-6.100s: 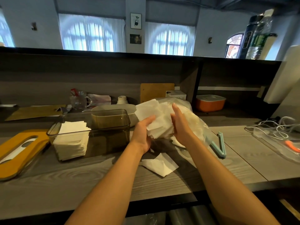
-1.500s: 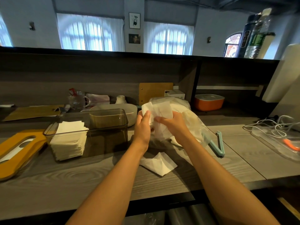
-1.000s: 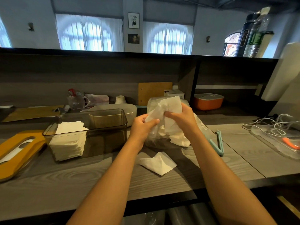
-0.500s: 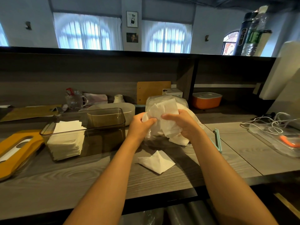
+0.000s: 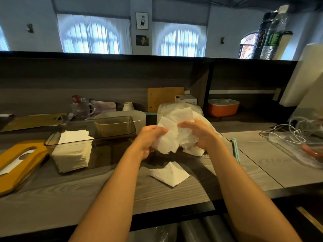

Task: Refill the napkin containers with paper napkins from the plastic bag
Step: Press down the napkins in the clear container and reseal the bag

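My left hand point(image 5: 150, 138) and my right hand point(image 5: 199, 132) both grip a loose bunch of white paper napkins point(image 5: 173, 135) in front of the clear plastic bag point(image 5: 176, 108) at the middle of the counter. A smoky transparent napkin container point(image 5: 111, 127) stands to the left, with a stack of napkins point(image 5: 73, 151) filling its left end. One crumpled napkin point(image 5: 170, 173) lies on the counter below my hands. More napkins show inside the bag behind the bunch.
A yellow container lid point(image 5: 15, 165) with a slot lies at the far left. A mint-green bag clip point(image 5: 235, 151) lies right of my hands. An orange box point(image 5: 222, 107), a glass mug point(image 5: 82, 108), a white tub point(image 5: 136, 116) and a tray with cables point(image 5: 297, 142) stand around.
The bunch of napkins has come down from in front of the bag's top to lower between both hands, which now squeeze it closer together.
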A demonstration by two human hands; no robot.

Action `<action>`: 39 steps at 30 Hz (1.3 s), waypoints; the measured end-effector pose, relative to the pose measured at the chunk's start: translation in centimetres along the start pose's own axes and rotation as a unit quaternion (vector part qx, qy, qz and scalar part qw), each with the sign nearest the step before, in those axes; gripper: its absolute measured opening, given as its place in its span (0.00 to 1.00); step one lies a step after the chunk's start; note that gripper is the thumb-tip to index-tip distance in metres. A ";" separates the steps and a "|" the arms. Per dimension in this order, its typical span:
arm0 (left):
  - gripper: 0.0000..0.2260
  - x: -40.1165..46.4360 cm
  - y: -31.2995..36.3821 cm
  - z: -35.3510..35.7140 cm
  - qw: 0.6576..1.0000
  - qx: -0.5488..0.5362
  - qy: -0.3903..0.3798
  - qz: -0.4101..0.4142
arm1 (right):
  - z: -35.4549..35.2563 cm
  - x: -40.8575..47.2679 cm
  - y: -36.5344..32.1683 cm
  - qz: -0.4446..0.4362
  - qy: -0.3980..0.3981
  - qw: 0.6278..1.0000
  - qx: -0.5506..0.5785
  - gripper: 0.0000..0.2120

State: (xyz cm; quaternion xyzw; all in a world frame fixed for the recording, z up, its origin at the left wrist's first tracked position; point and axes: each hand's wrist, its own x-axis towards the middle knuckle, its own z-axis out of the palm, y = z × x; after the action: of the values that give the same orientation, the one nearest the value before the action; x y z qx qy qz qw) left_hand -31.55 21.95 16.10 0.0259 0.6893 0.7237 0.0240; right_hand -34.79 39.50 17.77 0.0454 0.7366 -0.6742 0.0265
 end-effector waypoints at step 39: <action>0.14 1.3 -2.2 1.0 0.980 -0.184 0.032 -0.073 | 5.4 -0.4 1.9 -0.056 -0.036 0.996 -0.062 0.14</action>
State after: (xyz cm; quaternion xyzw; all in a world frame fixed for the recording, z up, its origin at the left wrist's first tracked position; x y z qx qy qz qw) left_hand -32.76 23.19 13.94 -0.0528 0.5445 0.8350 0.0587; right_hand -34.31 34.25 15.49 -0.0214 0.7772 -0.6287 0.0178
